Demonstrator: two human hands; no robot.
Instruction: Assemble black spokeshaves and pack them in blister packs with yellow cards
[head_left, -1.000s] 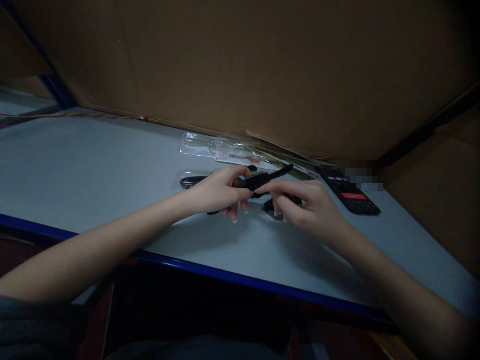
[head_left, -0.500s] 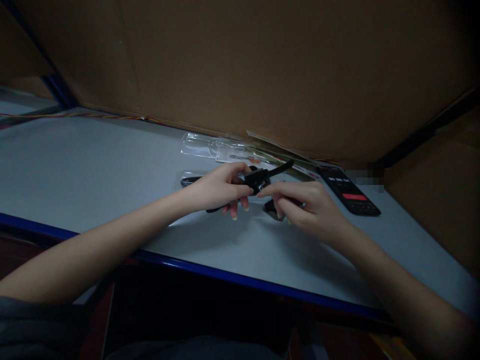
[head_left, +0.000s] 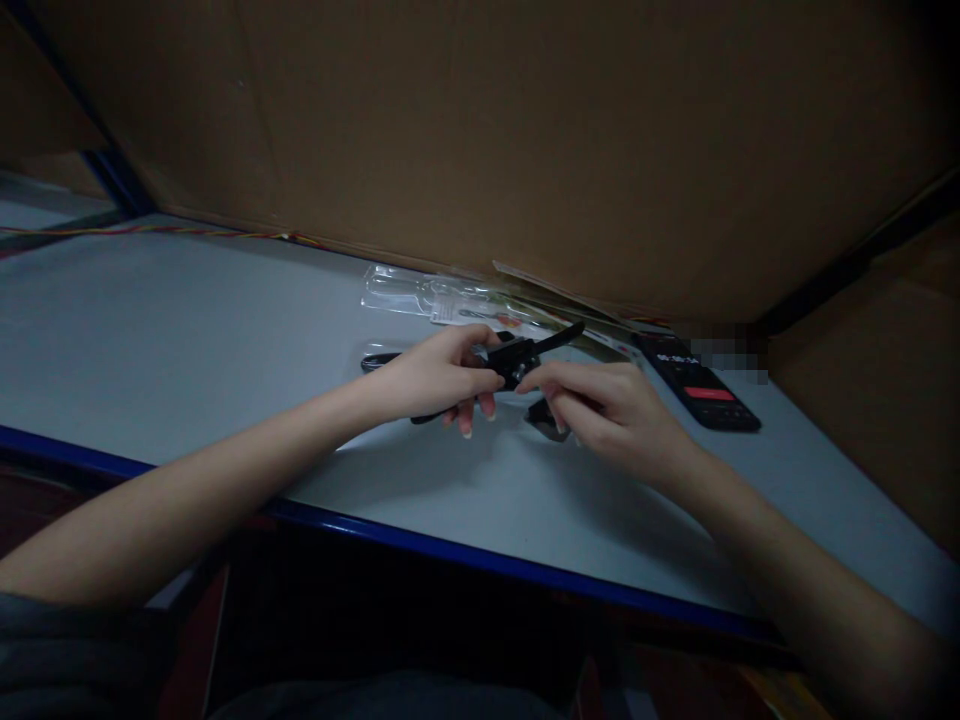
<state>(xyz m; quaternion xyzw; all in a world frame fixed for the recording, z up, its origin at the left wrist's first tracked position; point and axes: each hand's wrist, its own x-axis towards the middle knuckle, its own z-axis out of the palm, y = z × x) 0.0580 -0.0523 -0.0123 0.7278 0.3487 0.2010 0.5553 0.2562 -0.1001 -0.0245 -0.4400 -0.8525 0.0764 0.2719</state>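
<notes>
My left hand [head_left: 450,375] is closed around a black object [head_left: 510,358], held up over the table. A long, narrow black arm, blade-like in shape, sticks out from it to the upper right. Small shiny metal bits show on its near side, where the index fingertip of my right hand [head_left: 600,400] touches or almost touches. The other right fingers are curled. Just below them is a small dark block [head_left: 546,420]; whether they grip it or it lies on the table, I cannot tell. Another black item [head_left: 379,361] with a rounded end lies partly behind my left wrist.
Clear plastic packaging [head_left: 394,288] with a printed card [head_left: 480,312] lies along the back of the pale table [head_left: 187,320]. A phone [head_left: 697,385] showing a timer is at the right. A cardboard wall [head_left: 465,130] rises behind, with thin coloured wires [head_left: 225,234] along its foot.
Both hands have stayed nearly in place. My right hand has shifted very slightly left, and the black object's arm has tipped a touch lower.
</notes>
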